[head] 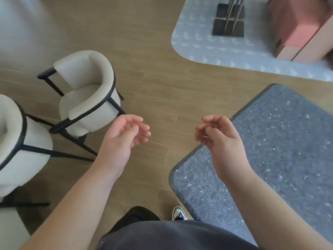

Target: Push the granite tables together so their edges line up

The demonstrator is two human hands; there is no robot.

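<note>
Down in the head view, both bare hands hang in mid-air over the brown wood-plank floor [158, 91], holding nothing. In the lower middle of the frame the left hand [122, 139] is palm inward, its fingers loosely curved and spread a little, touching no object. To its right, the right hand [219, 139] has its fingers curled more tightly toward the thumb, with nothing between them; it floats above the near left edge of the dark grey speckled granite table with rounded corners [281, 145], which fills the lower right of the frame. Only this one granite top shows. Upper right lies a pale blue patterned rug with a rounded corner [201, 46], bearing a dark square metal base [228, 27] and a pink and beige block-shaped piece of furniture [297, 33]. At the left stand two cream upholstered tub chairs with black metal frames [86, 91], well apart from the table. A black-and-white shoe [179, 213] shows at the bottom centre
</note>
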